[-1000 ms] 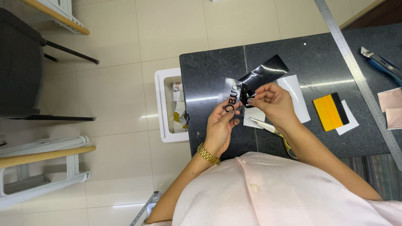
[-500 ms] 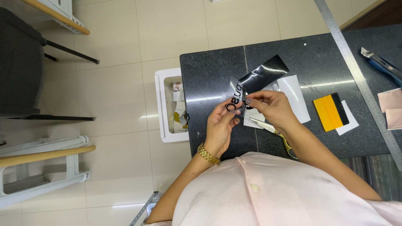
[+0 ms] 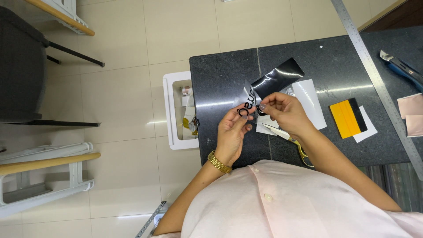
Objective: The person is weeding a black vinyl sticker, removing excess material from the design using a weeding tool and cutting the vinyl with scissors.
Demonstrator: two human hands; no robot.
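My left hand (image 3: 232, 134) pinches a strip of clear film with black cut-out letters (image 3: 246, 104), held just above the dark stone table (image 3: 220, 75). My right hand (image 3: 286, 112) grips the other end of the same piece, where a glossy black vinyl sheet (image 3: 277, 77) sticks up and away from the film. Both thumbs and forefingers are closed on it. A gold watch (image 3: 219, 162) sits on my left wrist.
Scissors with yellow handles (image 3: 293, 143) lie under my right forearm. White backing paper (image 3: 308, 99), a yellow and black squeegee (image 3: 349, 117), a long steel ruler (image 3: 374, 77) and a blue knife (image 3: 403, 68) lie to the right. A white bin (image 3: 174, 110) stands left of the table.
The lettered film has shifted a little left and down in my left hand, and the black vinyl sheet has been drawn further apart from it. Both hands stay in place.
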